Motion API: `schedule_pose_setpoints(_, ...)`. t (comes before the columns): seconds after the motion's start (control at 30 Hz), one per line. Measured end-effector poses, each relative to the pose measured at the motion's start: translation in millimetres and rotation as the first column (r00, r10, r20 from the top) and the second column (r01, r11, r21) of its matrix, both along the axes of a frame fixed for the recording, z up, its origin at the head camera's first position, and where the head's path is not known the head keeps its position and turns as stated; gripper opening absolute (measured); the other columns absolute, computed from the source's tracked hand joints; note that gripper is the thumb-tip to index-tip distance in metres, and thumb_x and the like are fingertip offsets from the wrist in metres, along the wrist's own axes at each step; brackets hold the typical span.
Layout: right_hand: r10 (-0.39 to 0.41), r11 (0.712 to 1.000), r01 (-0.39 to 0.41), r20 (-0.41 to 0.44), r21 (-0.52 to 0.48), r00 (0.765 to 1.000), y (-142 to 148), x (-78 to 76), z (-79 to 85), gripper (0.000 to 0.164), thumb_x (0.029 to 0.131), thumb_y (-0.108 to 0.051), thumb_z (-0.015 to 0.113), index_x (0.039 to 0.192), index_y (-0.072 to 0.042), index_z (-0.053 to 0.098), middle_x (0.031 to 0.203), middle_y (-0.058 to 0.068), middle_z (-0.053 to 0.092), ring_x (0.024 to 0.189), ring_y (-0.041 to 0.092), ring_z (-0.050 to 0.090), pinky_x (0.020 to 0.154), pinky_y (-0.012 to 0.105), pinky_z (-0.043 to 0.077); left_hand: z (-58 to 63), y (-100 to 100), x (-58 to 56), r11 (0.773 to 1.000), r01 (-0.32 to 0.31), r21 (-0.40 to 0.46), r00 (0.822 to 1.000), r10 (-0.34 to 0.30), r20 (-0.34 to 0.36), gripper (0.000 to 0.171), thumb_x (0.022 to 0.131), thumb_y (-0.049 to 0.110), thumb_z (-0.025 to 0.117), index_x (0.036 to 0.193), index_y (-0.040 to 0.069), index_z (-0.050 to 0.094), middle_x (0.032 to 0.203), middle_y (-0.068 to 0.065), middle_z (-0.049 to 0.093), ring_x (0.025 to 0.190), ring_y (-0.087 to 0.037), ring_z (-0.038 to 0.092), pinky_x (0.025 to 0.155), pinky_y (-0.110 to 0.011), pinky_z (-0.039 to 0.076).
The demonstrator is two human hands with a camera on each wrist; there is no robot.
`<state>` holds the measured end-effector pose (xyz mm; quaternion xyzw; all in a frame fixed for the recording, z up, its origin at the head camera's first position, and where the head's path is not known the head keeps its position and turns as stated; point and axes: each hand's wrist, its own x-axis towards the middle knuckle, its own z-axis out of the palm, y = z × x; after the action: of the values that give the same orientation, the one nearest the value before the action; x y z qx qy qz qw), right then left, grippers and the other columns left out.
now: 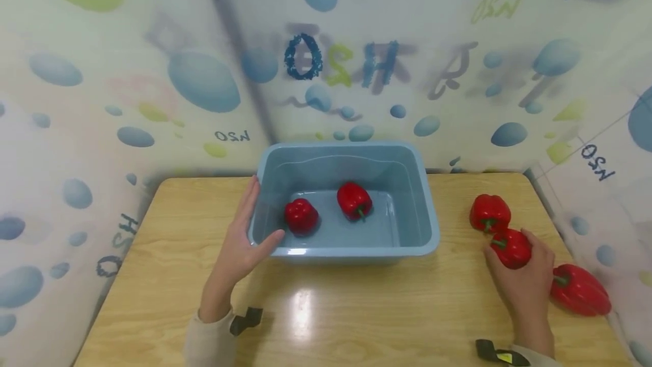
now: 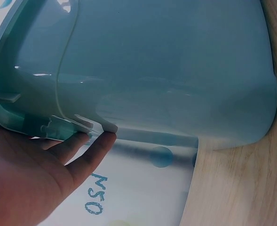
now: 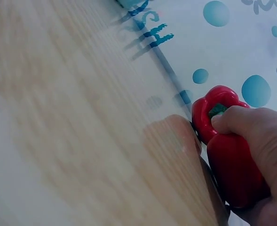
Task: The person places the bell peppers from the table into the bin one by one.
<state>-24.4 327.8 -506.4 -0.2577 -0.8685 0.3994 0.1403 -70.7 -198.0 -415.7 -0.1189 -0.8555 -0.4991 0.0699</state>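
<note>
Two red bell peppers (image 1: 301,217) lie apart inside a light blue plastic tub (image 1: 346,252). My left hand (image 1: 243,248) holds the tub's front left corner, thumb over the rim and long fingers along the outer wall. In the left wrist view those fingertips (image 2: 110,134) touch the wall from outside. On the right, my right hand (image 1: 527,282) grips a red bell pepper (image 1: 511,249) between thumb and fingers. Just beyond it sits another red bell pepper (image 1: 490,212), overlapping it in the head view. A longer bell pepper (image 1: 580,290) lies right of that hand.
The wooden table (image 1: 387,304) carries everything, with the tub at its far edge. A pale wall covering (image 1: 326,112) with blue and green drops rises close behind the tub. The same patterned covering (image 1: 601,208) borders the table's right side.
</note>
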Motion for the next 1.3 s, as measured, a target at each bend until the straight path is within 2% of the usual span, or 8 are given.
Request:
schedule_pose_setpoints(0.27,-0.027,1.0,0.026,-0.072,-0.01,0.997,0.9,0.1,-5.9,0.083,0.087,-0.022,0.082,0.16,-0.018,0.043,0.16,0.021,0.044,0.146,0.039,0.039,0.118,0.072,0.038,1.6,2.0,0.0,1.0,-0.001,0.011,1.0,0.001,0.005,0.101,0.087,0.022,0.077,0.17,0.029,0.02,0.18,0.007,0.014,0.166,-0.032,0.018,0.119,-0.08,0.031)
schedule_pose_setpoints(0.63,-0.109,0.984,0.11,0.013,-0.142,0.994,1.7,-0.1,-2.4,0.083,0.091,-0.032,0.08,0.162,-0.033,0.038,0.167,0.007,0.04,0.153,0.032,0.036,0.126,0.063,0.036,-0.5,1.0,0.1,1.0,-0.003,0.011,1.0,0.003,0.008,0.101,0.087,0.021,0.077,0.17,0.03,0.02,0.18,0.008,0.014,0.164,-0.032,0.021,0.117,-0.079,0.035)
schedule_pose_setpoints(0.87,-0.116,0.975,0.117,0.017,-0.186,0.993,2.8,-0.1,1.0,0.082,0.095,-0.037,0.078,0.164,-0.033,0.035,0.17,0.007,0.038,0.157,0.033,0.032,0.13,0.062,0.031,-0.1,1.6,-0.5,1.0,0.002,0.014,1.0,-0.002,0.005,0.101,0.087,0.021,0.077,0.17,0.03,0.02,0.18,0.008,0.014,0.165,-0.032,0.02,0.117,-0.079,0.034)
schedule_pose_setpoints(1.07,-0.114,0.967,0.116,0.019,-0.227,0.993,0.1,0.2,5.9,0.079,0.096,-0.039,0.077,0.163,-0.041,0.034,0.171,0.001,0.036,0.16,0.028,0.03,0.131,0.06,0.029,0.4,1.8,-0.8,1.0,0.002,0.011,1.0,-0.002,0.003,0.101,0.087,0.022,0.076,0.17,0.03,0.02,0.18,0.008,0.014,0.165,-0.032,0.02,0.117,-0.079,0.034)
schedule_pose_setpoints(1.3,-0.099,0.967,0.103,0.027,-0.231,0.995,-1.4,-1.3,10.2,0.078,0.097,-0.038,0.075,0.162,-0.044,0.034,0.173,0.0,0.035,0.16,0.028,0.029,0.132,0.059,0.028,0.8,2.2,0.1,1.0,-0.001,0.016,1.0,0.001,0.005,0.101,0.087,0.021,0.077,0.17,0.029,0.02,0.18,0.007,0.015,0.164,-0.033,0.021,0.117,-0.079,0.035)
